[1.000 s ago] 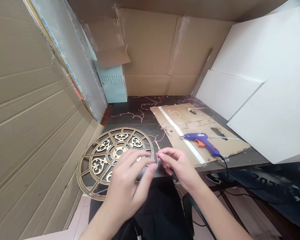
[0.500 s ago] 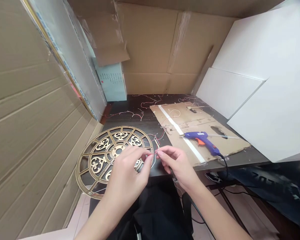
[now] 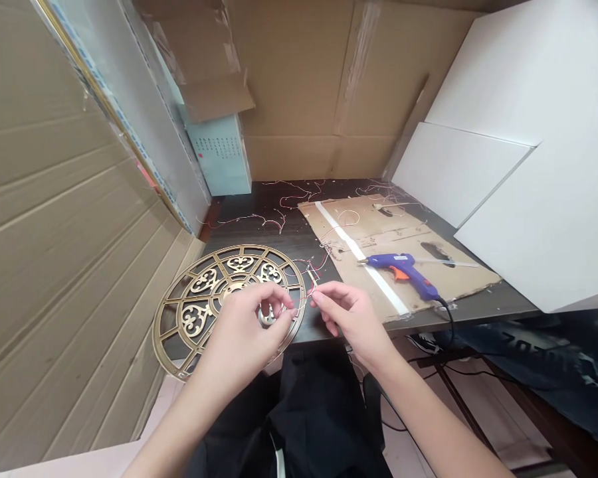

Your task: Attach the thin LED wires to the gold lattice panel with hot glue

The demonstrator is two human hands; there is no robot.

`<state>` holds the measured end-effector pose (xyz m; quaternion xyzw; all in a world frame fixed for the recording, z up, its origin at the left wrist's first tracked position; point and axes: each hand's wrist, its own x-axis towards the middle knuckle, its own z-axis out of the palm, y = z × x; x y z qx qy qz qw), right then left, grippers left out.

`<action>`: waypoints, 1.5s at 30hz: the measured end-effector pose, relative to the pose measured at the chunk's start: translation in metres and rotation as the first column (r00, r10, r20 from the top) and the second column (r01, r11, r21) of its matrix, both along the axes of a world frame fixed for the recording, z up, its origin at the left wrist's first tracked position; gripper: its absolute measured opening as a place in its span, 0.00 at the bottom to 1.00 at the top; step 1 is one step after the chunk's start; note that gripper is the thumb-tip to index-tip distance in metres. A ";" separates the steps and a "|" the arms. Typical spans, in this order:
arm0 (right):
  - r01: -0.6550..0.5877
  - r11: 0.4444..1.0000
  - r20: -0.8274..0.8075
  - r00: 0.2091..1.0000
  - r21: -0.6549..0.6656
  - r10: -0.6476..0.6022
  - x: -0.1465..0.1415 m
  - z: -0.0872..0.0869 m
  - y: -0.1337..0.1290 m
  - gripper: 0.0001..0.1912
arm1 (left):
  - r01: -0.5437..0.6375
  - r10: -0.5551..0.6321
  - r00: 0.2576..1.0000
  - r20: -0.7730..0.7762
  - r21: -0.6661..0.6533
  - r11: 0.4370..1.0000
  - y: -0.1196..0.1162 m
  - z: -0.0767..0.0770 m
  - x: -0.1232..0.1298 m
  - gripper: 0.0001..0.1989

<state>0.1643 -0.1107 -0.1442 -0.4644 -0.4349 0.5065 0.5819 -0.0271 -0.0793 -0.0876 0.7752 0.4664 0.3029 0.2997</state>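
From the head camera, we see two bare hands meet in the lower middle of the frame, over the near edge of a dark table point(image 3: 279, 229).

Our left hand point(image 3: 244, 328) has its fingers curled in, with thumb and first finger pinched on a thin red wire point(image 3: 313, 279). Our right hand point(image 3: 351, 315) is just beside it and pinches the same wire with its fingertips. The wire is very thin, so we cannot tell just where each finger grips it. It runs from the two hands up toward the middle of the frame.

Under the left hand, at the lower left of the table, lies a round gold metal plate point(image 3: 214, 292) with curly cut-out shapes. Part of it sticks out over the table edge.

To the right of the hands lies a flat piece of cardboard point(image 3: 428, 282). A blue glue gun point(image 3: 401, 269) with an orange trigger lies on it, and its black cord hangs down off the table.

More bits of red wire point(image 3: 279, 219) lie scattered at the back of the table. White boards point(image 3: 528, 133) lean in the upper right, and brown cardboard walls point(image 3: 299, 86) stand behind.
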 end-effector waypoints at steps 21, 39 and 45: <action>-0.012 1.000 -0.043 0.999 -0.004 0.012 0.003 0.001 0.000 0.16 | 0.022 0.008 0.991 0.134 -0.218 0.976 0.002 0.003 -0.002 0.12; -0.103 0.994 -0.104 0.989 -0.021 0.100 0.007 0.007 0.000 0.17 | 0.214 -0.151 0.967 0.206 -0.332 0.919 0.008 0.000 0.003 0.11; -0.113 0.994 -0.076 0.991 -0.002 0.112 0.008 0.004 -0.001 0.17 | 0.158 -0.112 0.972 0.205 -0.226 0.961 0.003 -0.002 0.018 0.10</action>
